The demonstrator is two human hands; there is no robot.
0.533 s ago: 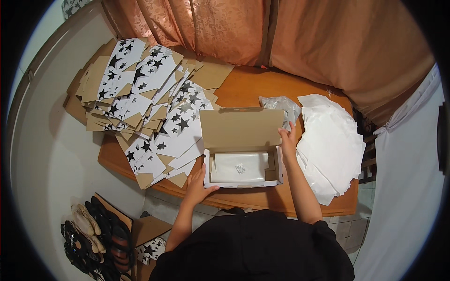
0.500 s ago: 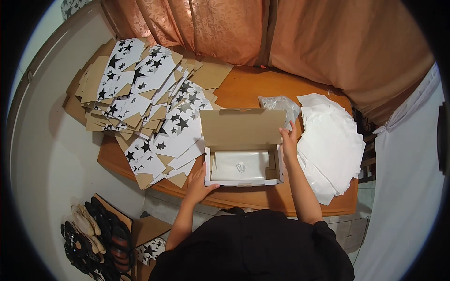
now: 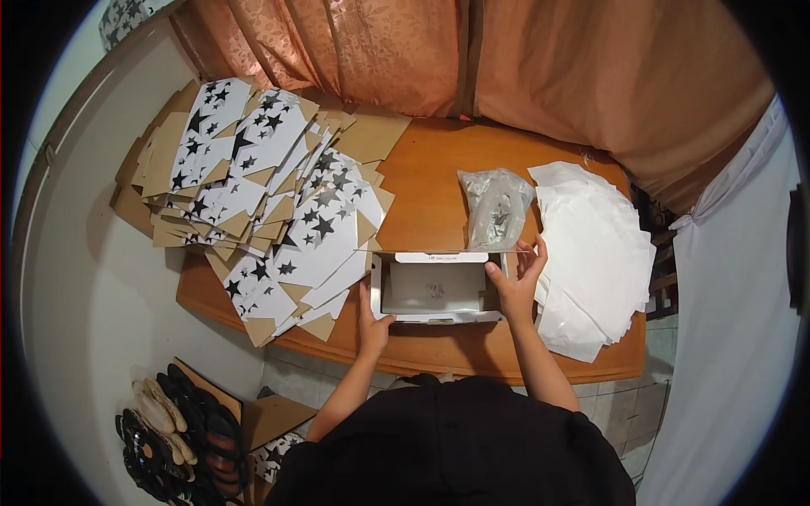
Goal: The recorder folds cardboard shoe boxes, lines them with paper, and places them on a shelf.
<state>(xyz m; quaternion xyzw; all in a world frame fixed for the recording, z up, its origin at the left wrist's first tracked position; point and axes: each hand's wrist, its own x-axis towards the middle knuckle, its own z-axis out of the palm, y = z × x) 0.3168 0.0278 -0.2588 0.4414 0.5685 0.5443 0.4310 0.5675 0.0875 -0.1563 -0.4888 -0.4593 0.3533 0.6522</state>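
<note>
A white-edged cardboard box (image 3: 447, 319) sits near the table's front edge. Its hinged lid (image 3: 445, 257) stands partly lowered, with the tuck flap toward me. Inside lies a flat white packet (image 3: 413, 291) with a small greyish printed patch, now shaded by the lid. My left hand (image 3: 373, 326) grips the left wall of the box, thumb at the front corner. At the lid's right end, my right hand (image 3: 517, 288) holds the edge between thumb and fingers.
Star-printed flat cardboard pieces (image 3: 329, 198) pile up on the left of the wooden table (image 3: 422, 181). A clear plastic bag (image 3: 498, 211) lies behind the box; white paper sheets (image 3: 591, 261) are stacked at right. Shoes (image 3: 181, 430) sit low at left. Orange curtains (image 3: 380, 51) hang behind.
The lid has swung from upright toward me, partly covering the box. My right hand has moved down with it. More of the plastic bag now shows behind.
</note>
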